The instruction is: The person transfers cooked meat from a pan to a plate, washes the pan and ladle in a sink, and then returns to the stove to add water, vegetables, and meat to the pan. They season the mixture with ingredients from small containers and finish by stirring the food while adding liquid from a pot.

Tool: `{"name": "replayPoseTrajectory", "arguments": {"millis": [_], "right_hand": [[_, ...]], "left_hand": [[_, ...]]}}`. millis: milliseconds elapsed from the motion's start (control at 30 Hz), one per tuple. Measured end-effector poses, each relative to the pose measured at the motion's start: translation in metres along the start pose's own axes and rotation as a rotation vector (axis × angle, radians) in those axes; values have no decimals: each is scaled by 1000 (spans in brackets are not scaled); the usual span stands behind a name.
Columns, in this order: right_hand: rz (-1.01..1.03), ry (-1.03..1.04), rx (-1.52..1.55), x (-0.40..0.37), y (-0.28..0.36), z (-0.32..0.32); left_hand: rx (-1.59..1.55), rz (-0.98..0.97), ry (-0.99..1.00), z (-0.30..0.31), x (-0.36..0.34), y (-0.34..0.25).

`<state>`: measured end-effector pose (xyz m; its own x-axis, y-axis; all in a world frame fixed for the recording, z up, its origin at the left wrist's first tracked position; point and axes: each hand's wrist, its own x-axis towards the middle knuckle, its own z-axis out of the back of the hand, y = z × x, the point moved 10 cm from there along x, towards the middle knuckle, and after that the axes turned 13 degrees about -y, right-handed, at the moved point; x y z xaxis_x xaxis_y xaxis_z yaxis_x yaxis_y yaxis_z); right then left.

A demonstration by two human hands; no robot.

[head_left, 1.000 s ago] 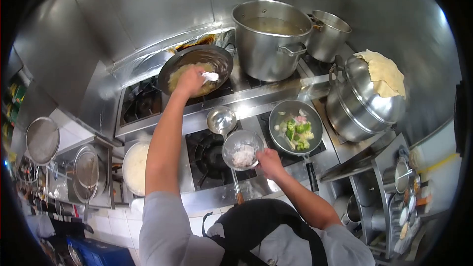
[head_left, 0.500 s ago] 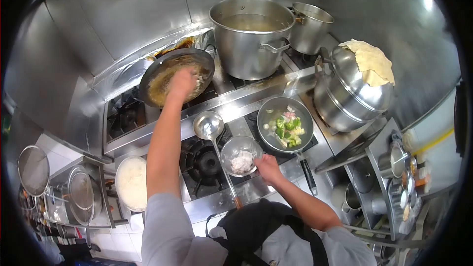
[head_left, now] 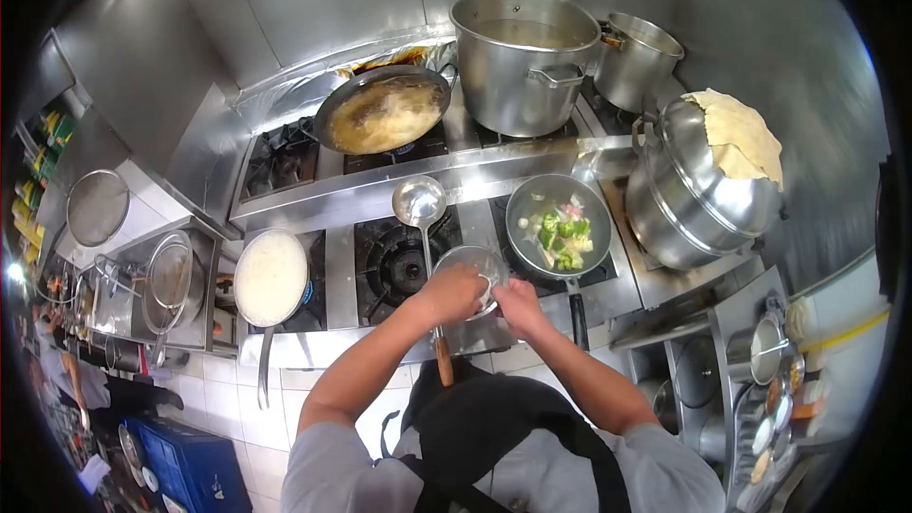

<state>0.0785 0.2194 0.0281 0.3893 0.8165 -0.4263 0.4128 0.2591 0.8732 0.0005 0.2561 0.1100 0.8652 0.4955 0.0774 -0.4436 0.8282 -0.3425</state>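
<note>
My right hand [head_left: 520, 308] grips the rim of a small clear bowl [head_left: 470, 258] above the front of the stove. The fingers of my left hand [head_left: 450, 295] are curled down into this bowl. What they hold is hidden; a little of the whitish, floury-looking food shows beside them. A ladle [head_left: 419, 202] with a wooden handle lies over the front burner, just left of the bowl. To the right is a frying pan [head_left: 560, 266] with broccoli [head_left: 567, 229] and pale pieces. Behind, a wok [head_left: 332, 133] holds foaming, bubbling oil [head_left: 385, 119].
A large stockpot [head_left: 518, 85] and a smaller pot [head_left: 638, 66] stand at the back. On the right is a lidded steamer pot [head_left: 698, 185] with a cloth [head_left: 741, 138] on top. A pan of white liquid [head_left: 272, 277] sits on the left burner. Strainers [head_left: 169, 283] hang farther left.
My left hand has come back from over the wok into the clear bowl. Foam in the wok has spread. The view has shifted leftward, and my right hand still holds the bowl.
</note>
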Motion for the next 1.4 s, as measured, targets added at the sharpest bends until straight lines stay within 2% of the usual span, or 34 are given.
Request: {"name": "replayPoseTrajectory", "arguments": {"millis": [200,300,367,600,667,733,833,1000,1100,1167,1200,1267,1400], "right_hand": [[12,58,-90,1,-18,-2],[-10,90,-99,1,-26,-12],[-2,77,-115,-1,-27,-12],[149,58,-272,7,2,-15],[79,78,-121,9,10,-27],[189,79,-178,15,24,-37],[181,36,-157,34,25,-51],[97,32,-47,46,29,-84],[55,34,24,50,37,-105],[51,50,47,59,42,-116],[47,66,71,62,46,-124],[44,57,85,63,58,-137],[55,36,124,66,83,-162]], "left_hand": [[29,80,-129,-6,-11,3],[-3,212,-120,-6,-17,12],[-4,389,53,-18,-22,26],[-120,489,9,-23,-9,57],[13,324,-58,-8,1,68],[-152,440,34,6,-1,83],[-91,431,-81,23,-4,97],[-159,460,-159,56,-4,124],[-180,363,-262,85,0,138],[-340,365,-343,110,3,153],[-337,365,-347,125,5,156],[-552,461,-265,141,8,167],[-706,436,-339,190,22,179]]}}
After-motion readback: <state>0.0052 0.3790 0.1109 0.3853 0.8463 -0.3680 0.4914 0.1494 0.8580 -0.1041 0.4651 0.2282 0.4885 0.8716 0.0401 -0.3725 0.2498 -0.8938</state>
